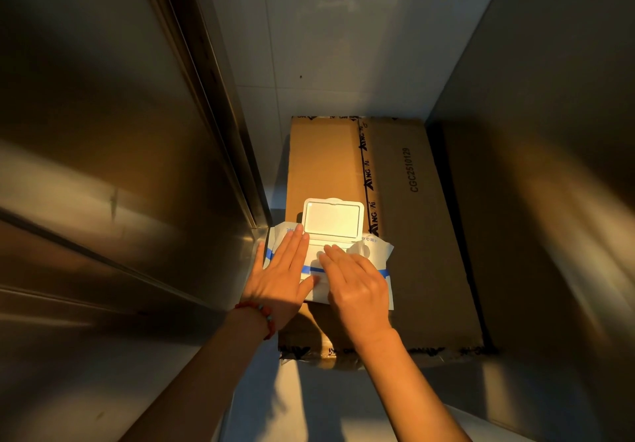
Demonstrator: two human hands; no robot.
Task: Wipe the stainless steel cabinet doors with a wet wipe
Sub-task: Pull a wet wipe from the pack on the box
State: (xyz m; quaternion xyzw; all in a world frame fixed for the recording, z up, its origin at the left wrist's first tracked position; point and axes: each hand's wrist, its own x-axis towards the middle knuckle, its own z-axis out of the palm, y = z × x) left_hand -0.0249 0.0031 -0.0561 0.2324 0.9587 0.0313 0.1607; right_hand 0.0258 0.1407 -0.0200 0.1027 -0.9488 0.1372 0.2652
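"CGC2510129" on cardboard box

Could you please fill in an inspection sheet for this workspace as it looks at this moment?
Surface: a taped cardboard box lies flat on the floor and serves as the work surface.
Job's things: a wet wipe pack lies on the near part of the box, its white flip lid standing open; no wipe is out yet.
Clutter: nothing seen.
Hands: left hand rests flat on the pack's left side, fingers straight; right hand lies over the opening, fingers extended.
Cables: nothing seen.
Surroundings: stainless steel cabinet doors on the left, a dim steel panel on the right, a white tiled wall behind.
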